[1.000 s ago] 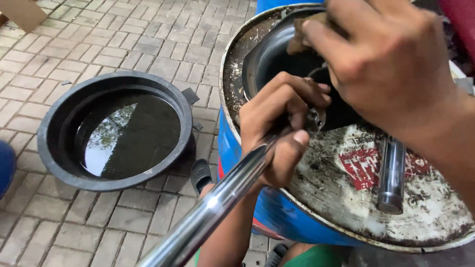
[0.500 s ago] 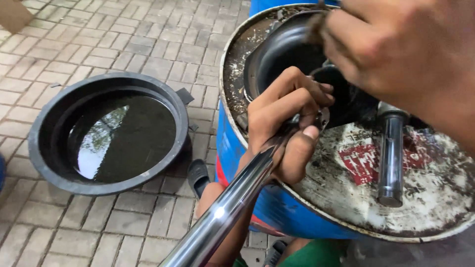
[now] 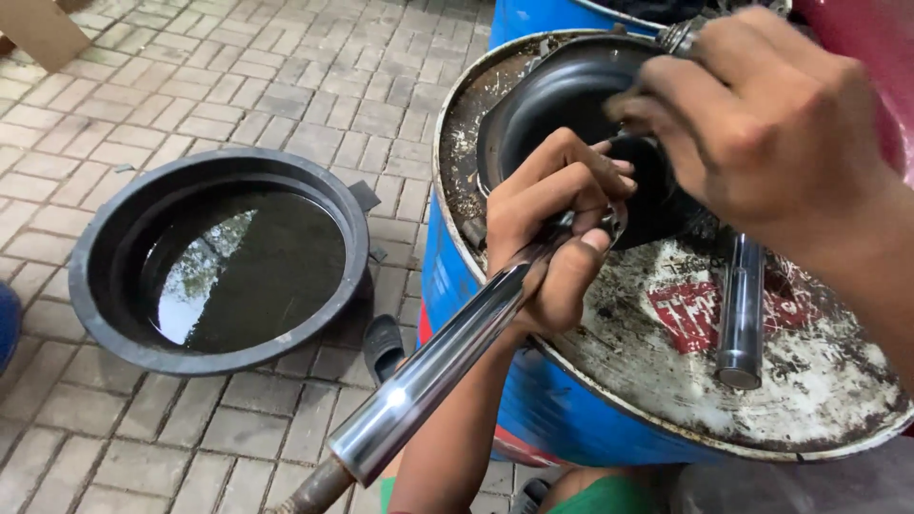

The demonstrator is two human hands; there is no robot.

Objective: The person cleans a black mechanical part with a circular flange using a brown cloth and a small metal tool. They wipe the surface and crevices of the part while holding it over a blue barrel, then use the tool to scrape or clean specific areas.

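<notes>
My left hand (image 3: 555, 231) grips the upper end of a long shiny chrome tube (image 3: 428, 371) that slants down to the lower left. The tube's top end rests at the edge of a black bowl-shaped pan (image 3: 552, 90) on a blue drum's rusty lid (image 3: 666, 381). My right hand (image 3: 762, 124) hovers over the pan at the upper right, fingers curled, touching a dark part beside the tube's end; what it holds is hidden. A second chrome tube (image 3: 741, 309) lies on the lid.
A round black basin (image 3: 114, 228) filled with dark oil sits on the brick paving to the left. A black sandal (image 3: 384, 345) lies by the drum's base. A piece of cardboard (image 3: 38, 29) lies at the top left corner.
My right hand has shifted to the right and lower over the pan. The left hand keeps its grip on the tube, which now shows more of its lower end.
</notes>
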